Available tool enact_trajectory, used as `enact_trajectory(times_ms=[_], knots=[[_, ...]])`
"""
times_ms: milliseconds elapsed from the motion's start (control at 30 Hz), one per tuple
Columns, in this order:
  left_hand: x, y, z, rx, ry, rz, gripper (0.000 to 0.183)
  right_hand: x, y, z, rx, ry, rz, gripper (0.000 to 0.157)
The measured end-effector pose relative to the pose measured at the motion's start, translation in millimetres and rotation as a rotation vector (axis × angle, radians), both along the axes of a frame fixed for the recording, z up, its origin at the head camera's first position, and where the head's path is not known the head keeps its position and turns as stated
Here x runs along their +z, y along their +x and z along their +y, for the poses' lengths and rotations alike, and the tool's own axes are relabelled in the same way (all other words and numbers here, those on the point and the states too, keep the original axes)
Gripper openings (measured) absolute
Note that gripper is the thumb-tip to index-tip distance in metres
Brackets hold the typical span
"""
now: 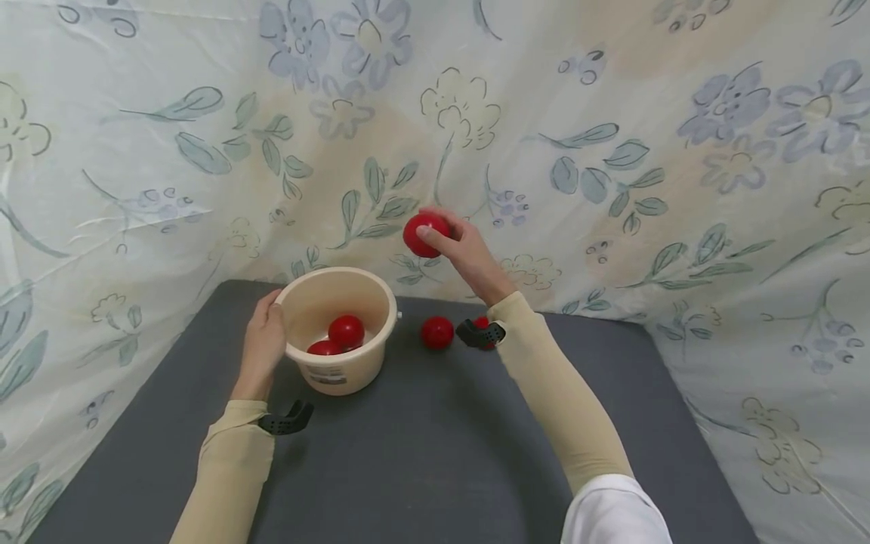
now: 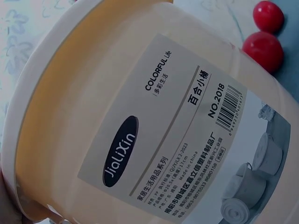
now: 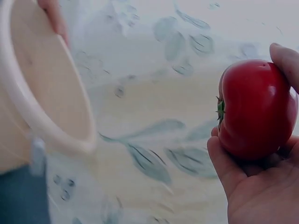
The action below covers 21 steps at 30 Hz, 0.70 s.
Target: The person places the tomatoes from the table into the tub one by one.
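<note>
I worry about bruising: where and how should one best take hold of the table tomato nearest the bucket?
Probably around its widest part, coming from above: the tomato is round and its top looks uncovered, while the bucket and another tomato flank it left and right.

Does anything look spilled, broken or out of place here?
Nothing stands out. The left hand holds the bucket at its rim, two tomatoes lie inside, and two more rest on the table. The tomato in the right hand shows no visible damage.
</note>
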<state>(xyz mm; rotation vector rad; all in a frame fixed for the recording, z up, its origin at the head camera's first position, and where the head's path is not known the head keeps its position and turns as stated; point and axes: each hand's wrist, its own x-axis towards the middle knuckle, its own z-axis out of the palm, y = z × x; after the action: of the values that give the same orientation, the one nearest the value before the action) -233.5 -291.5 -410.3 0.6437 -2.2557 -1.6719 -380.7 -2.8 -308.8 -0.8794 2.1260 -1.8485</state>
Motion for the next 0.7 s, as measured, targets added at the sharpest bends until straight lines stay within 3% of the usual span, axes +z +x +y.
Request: enact_trajectory(times_ms=[300, 700], knots=[[-0.9, -0.5, 0.0, 0.003, -0.011, -0.006, 0.055, -19.7, 15.9, -42.9, 0.074, 0.134, -0.034, 0.06], [-0.5, -1.1, 0.5, 0.009, -0.027, -0.006, 0.056, -51.7, 27.5, -66.8, 0.144, 0.201, -0.063, 0.062]])
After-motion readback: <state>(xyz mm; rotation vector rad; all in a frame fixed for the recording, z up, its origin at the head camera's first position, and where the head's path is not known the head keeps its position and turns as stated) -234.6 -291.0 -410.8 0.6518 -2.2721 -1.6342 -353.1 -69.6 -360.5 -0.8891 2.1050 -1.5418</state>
